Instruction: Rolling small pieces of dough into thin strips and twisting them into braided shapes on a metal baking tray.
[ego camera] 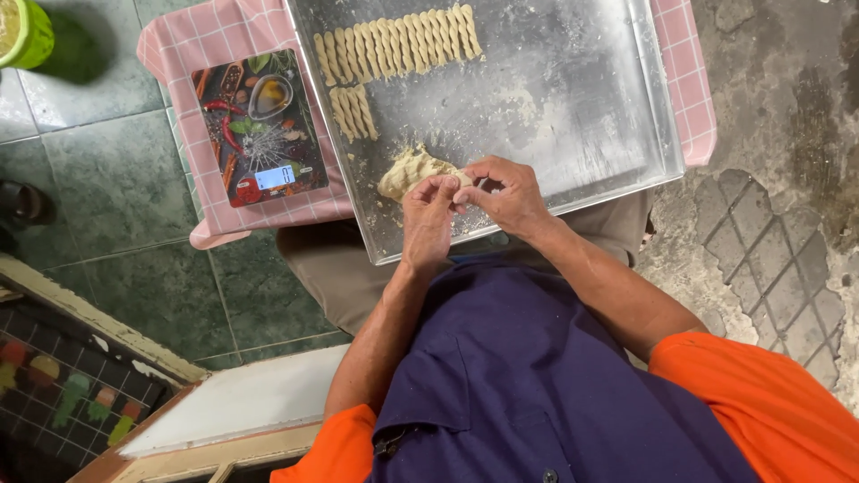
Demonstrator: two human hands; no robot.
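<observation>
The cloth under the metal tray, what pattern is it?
The cloth is pink with a white checked grid, seen in the head view.

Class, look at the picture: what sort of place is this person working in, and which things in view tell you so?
Probably a home cooking spot, perhaps semi-outdoors. A floured metal tray holds rows of twisted dough sticks, a kitchen scale sits on a pink checked cloth, and the floor is green tile beside rough concrete.

We see a small table under a pink checked cloth [215, 36], bearing a scale [258, 125] at left and a metal tray [573, 98] at right.
</observation>
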